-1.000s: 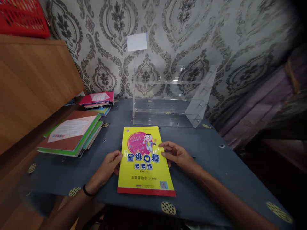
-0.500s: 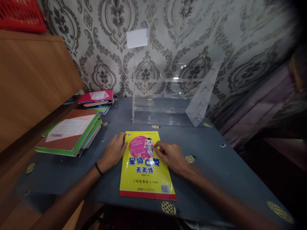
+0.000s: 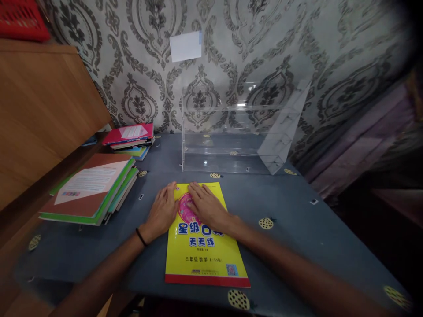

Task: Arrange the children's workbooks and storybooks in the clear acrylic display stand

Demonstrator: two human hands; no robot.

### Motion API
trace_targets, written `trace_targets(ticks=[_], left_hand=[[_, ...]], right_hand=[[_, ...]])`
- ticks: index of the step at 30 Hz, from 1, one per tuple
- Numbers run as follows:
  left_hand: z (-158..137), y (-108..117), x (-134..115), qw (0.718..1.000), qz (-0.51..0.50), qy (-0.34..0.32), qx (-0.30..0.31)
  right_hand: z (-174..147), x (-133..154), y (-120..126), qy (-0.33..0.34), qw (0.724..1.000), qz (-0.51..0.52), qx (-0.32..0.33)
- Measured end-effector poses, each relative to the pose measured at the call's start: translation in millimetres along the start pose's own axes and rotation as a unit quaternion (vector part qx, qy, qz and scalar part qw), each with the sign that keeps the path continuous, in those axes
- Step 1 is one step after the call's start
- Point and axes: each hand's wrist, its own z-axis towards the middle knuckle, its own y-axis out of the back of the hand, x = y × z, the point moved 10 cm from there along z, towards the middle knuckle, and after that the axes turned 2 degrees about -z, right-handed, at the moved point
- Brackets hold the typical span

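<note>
A yellow workbook (image 3: pixel 205 264) with a red bottom strip and blue Chinese lettering lies closed on the desk in front of me. My right hand (image 3: pixel 208 207) rests flat across the upper part of its cover, fingers stretched out, hiding most of the pink circle and the cartoon figure. At the book's upper left edge, my left hand (image 3: pixel 163 209) lies with its fingers extended, touching the edge. A dark band circles my left wrist. Neither hand grips anything.
A clear acrylic tiered rack (image 3: pixel 231 152) stands behind the book by the patterned wall. On the left are a large book stack (image 3: pixel 89 189) and a smaller stack (image 3: pixel 130 134), beside a wooden cabinet (image 3: pixel 46 97). The grey-blue desk (image 3: pixel 291 259) has a pineapple print.
My right hand has moved left from the book's right edge onto the upper cover and flattened, covering the cartoon figure. My left hand stays at the left edge. The view has shifted slightly.
</note>
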Motion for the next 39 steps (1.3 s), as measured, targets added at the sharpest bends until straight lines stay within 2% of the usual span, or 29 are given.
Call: trace_targets(ticks=[4,7,10,14,16,18,21,26,32,36,39], left_hand=[[1,2,-1,1.0,0.016,0.0,0.021],[4,0,-9,0.997,0.064,-0.003,0.041],[12,-9,-31,0.993,0.098,-0.018,0.065],[23,-30,-75,0.988,0.069,-0.085,0.111],[25,-37,-84,0.985,0.069,-0.103,0.123],[23,-38,-78,0.983,0.092,-0.102,0.125],[17,-30,-52,0.982,0.13,-0.075,0.115],[5,-13,-15,0.986,0.119,-0.021,0.111],[3,-8,-11,0.994,0.072,-0.002,0.081],[4,-3,-9,0.996,0.076,0.01,0.05],[3,-5,-9,0.996,0.077,0.011,0.051]], right_hand=[[-25,-43,10,-0.047,0.998,-0.031,-0.018],[-38,-61,12,-0.06,0.997,-0.042,-0.034],[-43,-65,12,-0.06,0.996,-0.048,-0.051],[-42,-61,13,-0.055,0.995,-0.053,-0.059],[-42,-61,13,-0.057,0.995,-0.055,-0.056],[-42,-62,13,-0.06,0.995,-0.056,-0.052],[-42,-64,11,-0.063,0.995,-0.055,-0.05],[-41,-65,9,-0.061,0.995,-0.057,-0.046],[-41,-64,12,-0.061,0.996,-0.051,-0.05],[-42,-63,15,-0.053,0.996,-0.04,-0.063],[-43,-64,15,-0.056,0.996,-0.039,-0.064]])
